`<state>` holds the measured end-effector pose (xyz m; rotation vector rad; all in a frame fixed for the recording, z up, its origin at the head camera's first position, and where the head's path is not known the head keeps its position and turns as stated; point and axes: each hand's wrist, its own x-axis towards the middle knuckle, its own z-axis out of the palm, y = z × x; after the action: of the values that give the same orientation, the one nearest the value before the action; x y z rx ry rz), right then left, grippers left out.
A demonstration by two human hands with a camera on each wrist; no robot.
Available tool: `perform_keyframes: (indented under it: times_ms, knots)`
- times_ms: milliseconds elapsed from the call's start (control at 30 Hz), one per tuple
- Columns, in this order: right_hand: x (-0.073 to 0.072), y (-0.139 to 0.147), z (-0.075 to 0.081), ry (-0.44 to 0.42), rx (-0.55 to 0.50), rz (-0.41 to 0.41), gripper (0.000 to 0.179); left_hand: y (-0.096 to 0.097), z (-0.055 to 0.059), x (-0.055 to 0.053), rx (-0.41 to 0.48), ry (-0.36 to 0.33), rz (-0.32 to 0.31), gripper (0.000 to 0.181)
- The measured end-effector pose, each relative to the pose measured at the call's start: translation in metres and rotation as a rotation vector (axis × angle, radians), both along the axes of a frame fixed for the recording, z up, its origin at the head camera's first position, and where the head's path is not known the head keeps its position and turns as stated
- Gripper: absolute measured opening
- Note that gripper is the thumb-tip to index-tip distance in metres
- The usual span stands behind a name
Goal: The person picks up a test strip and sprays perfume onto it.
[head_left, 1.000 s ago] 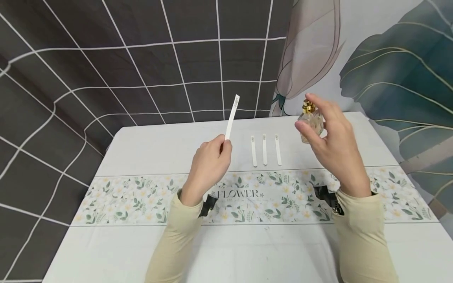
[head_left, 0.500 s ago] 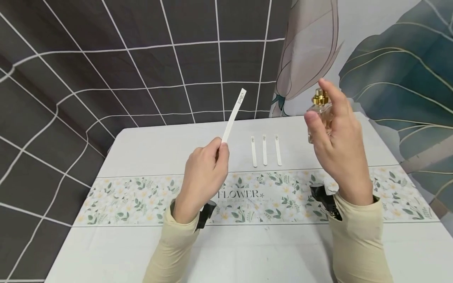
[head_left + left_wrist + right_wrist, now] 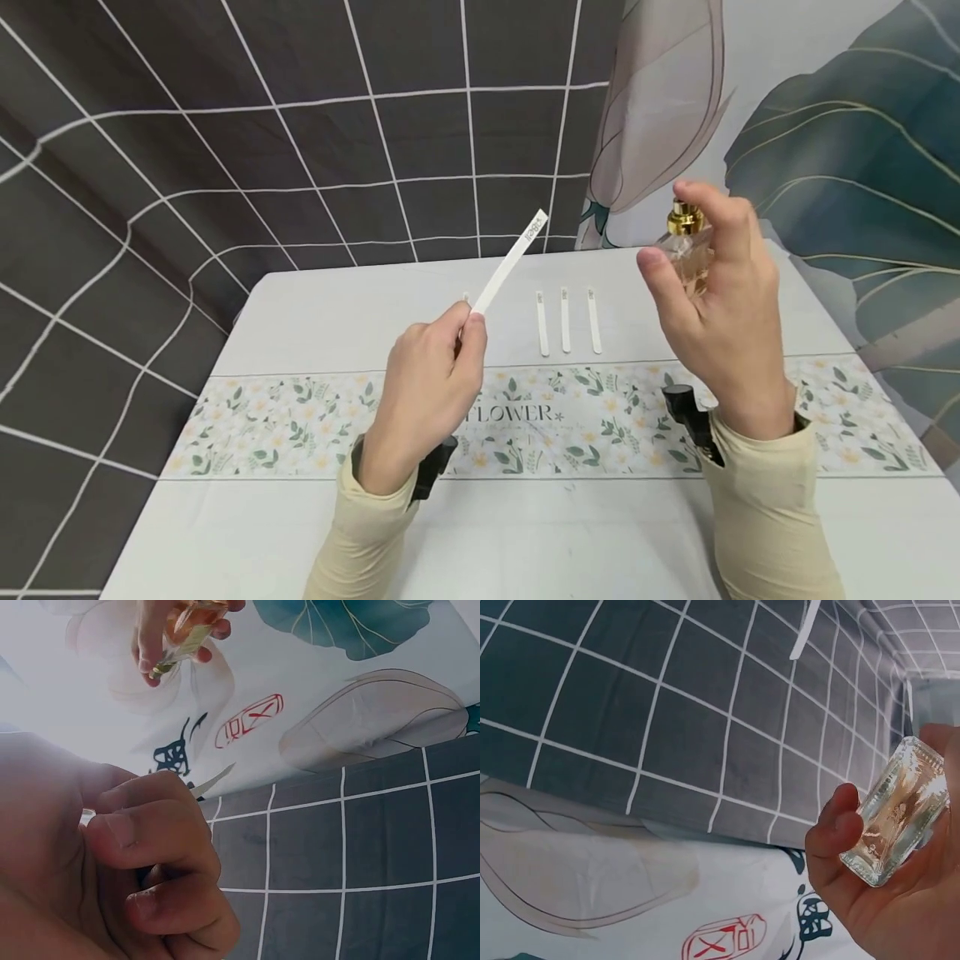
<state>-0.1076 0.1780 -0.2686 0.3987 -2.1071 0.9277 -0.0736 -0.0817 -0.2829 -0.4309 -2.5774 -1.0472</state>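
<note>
My left hand (image 3: 435, 379) pinches a white paper scent strip (image 3: 510, 262) between thumb and fingers, its printed end pointing up and to the right. In the left wrist view the fingers (image 3: 165, 847) are curled, and only a thin part of the strip (image 3: 215, 780) shows. My right hand (image 3: 723, 308) holds a glass perfume bottle (image 3: 686, 250) upright above the table, index finger on the gold spray top (image 3: 684, 218). The right wrist view shows the clear faceted base of the bottle (image 3: 900, 810) gripped by curled fingers. Strip and bottle are apart, the bottle to the right.
Three white scent strips (image 3: 566, 321) lie in a row on the white table (image 3: 315, 325). The tip of another strip (image 3: 466, 297) peeks out behind my left hand. A floral band with "FLOWER" lettering crosses the cloth. A dark grid curtain (image 3: 300, 142) hangs behind.
The held strip has tilted further right, and my left hand has drawn slightly back toward me. My right hand has moved a little right with the bottle.
</note>
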Motion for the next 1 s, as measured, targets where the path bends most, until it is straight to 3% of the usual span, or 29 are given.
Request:
perform_keyframes:
  times_ms: [267, 667, 1000]
  knots:
    - [0.006, 0.004, 0.000, -0.031, 0.065, -0.028, 0.051, 0.000, 0.001, 0.001, -0.011, 0.037, 0.000, 0.035]
    - [0.017, 0.007, -0.009, -0.021, 0.227, 0.046, 0.063, -0.001, 0.003, 0.004, -0.024, 0.069, -0.014, 0.034]
    - [0.017, 0.003, -0.017, 0.043, 0.243, 0.029, 0.056, -0.003, 0.005, 0.011, -0.057, 0.069, -0.039, 0.034]
